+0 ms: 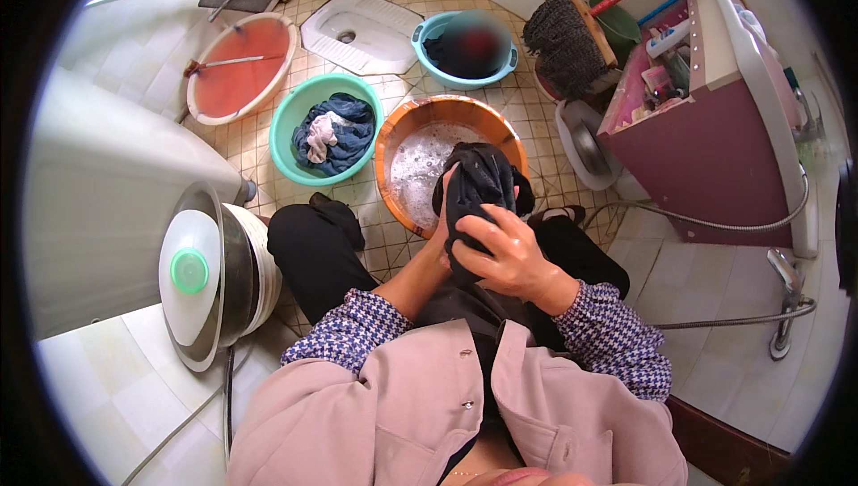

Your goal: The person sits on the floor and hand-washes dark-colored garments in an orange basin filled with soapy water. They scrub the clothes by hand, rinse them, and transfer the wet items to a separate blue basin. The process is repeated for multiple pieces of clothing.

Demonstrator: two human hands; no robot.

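Observation:
A dark, wet-looking cloth garment (479,174) is bunched between my two hands, above the near right part of an orange-brown basin (397,194). My left hand (444,228) is under and behind the cloth, gripping it, with much of the hand hidden by the folds. On the near side, the curled fingers of my right hand (499,248) press into the cloth. Part of the garment hangs over the basin's right rim. Sudsy water (422,164) with white foam fills the basin's bottom.
Left of the basin stands a green tub (278,151) with blue and pale clothes. Behind are a blue tub (429,70) with dark laundry and a squat toilet (375,30). A mop (563,43) and purple cabinet (710,171) stand right; stacked bowls (231,285) are at left.

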